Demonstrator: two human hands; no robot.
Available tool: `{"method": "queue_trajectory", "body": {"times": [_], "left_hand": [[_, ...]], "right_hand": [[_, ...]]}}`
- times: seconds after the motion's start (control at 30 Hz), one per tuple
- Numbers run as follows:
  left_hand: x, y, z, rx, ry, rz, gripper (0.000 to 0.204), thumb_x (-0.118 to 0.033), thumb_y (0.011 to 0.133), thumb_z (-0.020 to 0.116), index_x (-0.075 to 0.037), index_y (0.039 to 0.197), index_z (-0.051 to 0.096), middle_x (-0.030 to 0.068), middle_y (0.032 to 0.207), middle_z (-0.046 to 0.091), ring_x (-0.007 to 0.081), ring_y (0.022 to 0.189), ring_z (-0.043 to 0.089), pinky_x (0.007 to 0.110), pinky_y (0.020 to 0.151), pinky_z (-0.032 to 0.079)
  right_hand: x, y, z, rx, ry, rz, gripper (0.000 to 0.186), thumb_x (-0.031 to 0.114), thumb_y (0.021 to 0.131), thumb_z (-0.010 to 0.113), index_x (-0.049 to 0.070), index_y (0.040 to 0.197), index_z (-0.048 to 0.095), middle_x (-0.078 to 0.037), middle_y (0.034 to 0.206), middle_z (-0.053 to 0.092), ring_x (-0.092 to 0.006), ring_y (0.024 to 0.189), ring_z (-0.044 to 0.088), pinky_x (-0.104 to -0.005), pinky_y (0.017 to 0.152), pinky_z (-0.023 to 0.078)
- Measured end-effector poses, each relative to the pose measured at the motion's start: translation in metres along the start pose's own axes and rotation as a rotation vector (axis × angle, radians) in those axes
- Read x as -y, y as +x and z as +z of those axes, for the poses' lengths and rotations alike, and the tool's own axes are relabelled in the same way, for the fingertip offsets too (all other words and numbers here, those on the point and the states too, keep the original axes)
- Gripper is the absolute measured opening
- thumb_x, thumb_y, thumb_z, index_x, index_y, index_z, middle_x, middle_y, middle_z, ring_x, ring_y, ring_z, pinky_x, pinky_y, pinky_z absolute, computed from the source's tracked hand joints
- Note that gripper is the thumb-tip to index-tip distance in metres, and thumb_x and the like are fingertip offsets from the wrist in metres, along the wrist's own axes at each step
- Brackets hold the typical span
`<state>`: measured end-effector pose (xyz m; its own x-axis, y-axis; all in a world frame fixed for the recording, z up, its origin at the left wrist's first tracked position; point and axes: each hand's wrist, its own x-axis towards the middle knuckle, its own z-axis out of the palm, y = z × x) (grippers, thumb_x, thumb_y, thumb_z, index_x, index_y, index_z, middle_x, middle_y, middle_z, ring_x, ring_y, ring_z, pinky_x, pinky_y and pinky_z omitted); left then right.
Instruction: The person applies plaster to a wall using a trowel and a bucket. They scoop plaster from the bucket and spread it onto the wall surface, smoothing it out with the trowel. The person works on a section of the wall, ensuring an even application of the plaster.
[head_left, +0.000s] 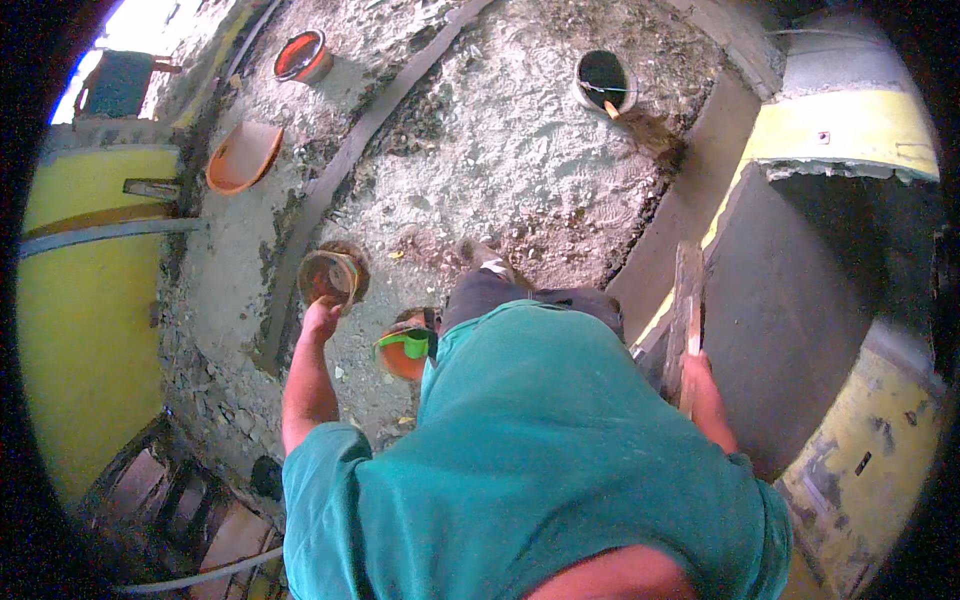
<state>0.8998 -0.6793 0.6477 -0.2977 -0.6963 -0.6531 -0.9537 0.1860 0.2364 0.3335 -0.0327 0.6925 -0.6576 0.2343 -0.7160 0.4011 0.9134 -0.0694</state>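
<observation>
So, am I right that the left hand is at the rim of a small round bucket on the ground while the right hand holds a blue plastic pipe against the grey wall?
Not quite: the head view shows the right hand holding a flat wooden board, not a blue plastic pipe, against the grey plastered wall. The rest stands: the left hand is at the rim of the small round bucket on the ground.

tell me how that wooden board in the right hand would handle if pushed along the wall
The wooden board, gripped by the right hand, looks straight and rigid, so it probably won't flex. It appears caked with grey mortar, so it is likely rough rather than slippery. Held flat against the grey plastered wall, it would probably drag somewhat.
</observation>
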Motion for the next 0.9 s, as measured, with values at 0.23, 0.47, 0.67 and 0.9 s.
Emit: {"method": "queue_trajectory", "body": {"times": [0.23,0.47,0.67,0.9], "left_hand": [[0.141,-0.013,0.013,-0.089,-0.268,-0.18,0.033,-0.026,0.082,0.065,-0.002,0.105,0.064,0.0169,0.093,0.068,0.0276,0.085,0.065,0.037,0.077,0.05],[0.153,-0.072,0.047,0.127,-0.333,-0.433,0.032,-0.021,0.082,0.068,-0.002,0.107,0.064,0.0138,0.088,0.068,0.0195,0.075,0.063,0.035,0.064,0.051],[0.089,-0.046,0.014,0.157,-0.392,-0.314,0.031,-0.02,0.079,0.069,-0.001,0.104,0.065,0.0161,0.084,0.067,0.0231,0.074,0.064,0.036,0.068,0.051],[-0.02,0.036,-0.027,-0.149,-0.512,-0.153,0.029,-0.021,0.084,0.064,-0.002,0.106,0.062,0.0156,0.085,0.067,0.0234,0.077,0.063,0.034,0.072,0.049]], "right_hand": [[0.156,0.002,0.02,0.012,0.165,-0.136,0.036,0.011,0.067,0.058,0.004,0.102,0.051,-0.006,0.074,0.052,-0.0187,0.06,0.05,-0.0359,0.053,0.044],[0.256,0.033,0.032,0.059,0.093,-0.226,0.041,0.01,0.065,0.06,0.002,0.104,0.05,-0.009,0.076,0.054,-0.02,0.063,0.052,-0.0365,0.055,0.047],[0.283,-0.012,0.029,0.05,-0.044,-0.209,0.038,0.018,0.07,0.063,0.004,0.104,0.057,-0.007,0.075,0.06,-0.0203,0.061,0.056,-0.0372,0.055,0.048],[0.257,0.014,-0.008,0.137,-0.182,-0.142,0.038,0.014,0.067,0.063,0.003,0.104,0.058,-0.01,0.081,0.062,-0.0204,0.069,0.058,-0.0365,0.06,0.048]]}}
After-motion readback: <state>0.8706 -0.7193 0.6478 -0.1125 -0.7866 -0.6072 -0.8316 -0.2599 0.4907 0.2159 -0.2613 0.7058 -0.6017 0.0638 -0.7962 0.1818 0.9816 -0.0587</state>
